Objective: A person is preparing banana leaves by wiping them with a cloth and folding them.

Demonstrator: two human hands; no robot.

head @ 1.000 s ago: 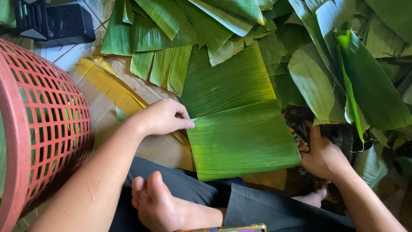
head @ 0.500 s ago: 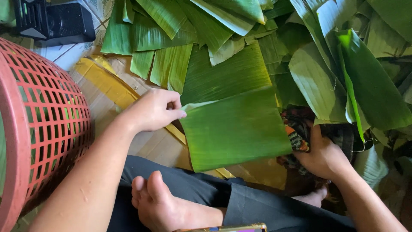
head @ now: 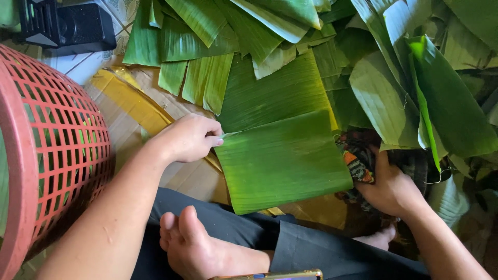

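My left hand [head: 189, 137] pinches the left edge of a rectangular green banana leaf piece [head: 282, 161], which is lifted and tilted over a larger flat leaf [head: 275, 93]. My right hand [head: 391, 189] rests on a dark patterned cloth [head: 358, 161] at the leaf's right side, fingers curled around it. A pile of long banana leaves [head: 425, 88] lies beyond and to the right.
A red plastic lattice basket [head: 52, 150] stands at the left. Yellow cardboard [head: 129, 101] covers the floor under the leaves. A black box [head: 67, 26] sits at top left. My crossed legs and bare foot [head: 202, 249] are in front, with a phone's edge [head: 270, 276] at the bottom.
My left hand has raised the cut leaf piece off the larger leaf and drawn it toward me. My right hand has stayed on the cloth.
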